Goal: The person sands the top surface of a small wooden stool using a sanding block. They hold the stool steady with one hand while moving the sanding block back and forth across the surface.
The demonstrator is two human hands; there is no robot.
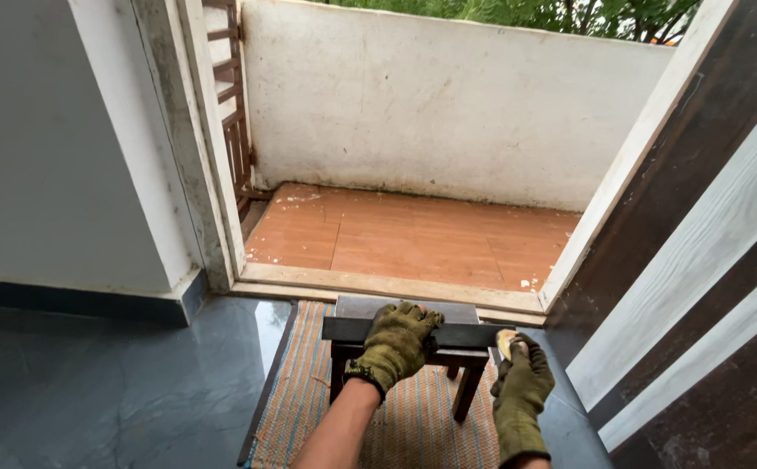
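From the head view, at lower centre of the frame, the gloved left hand (396,343) lies flat, fingers curled over the edge of a dark wooden plank (465,334) resting across a small stool (396,306), while the gloved right hand (522,386) closes its fingers on a small yellowish pad (506,340) (sandpaper or sponge, I cannot tell) at the plank's right end. Rubbing well probably needs firm left-hand pressure so the plank stays put. The striped mat (413,426), door frame (622,174) at right and 1 threshold (378,285) crowd the spot.
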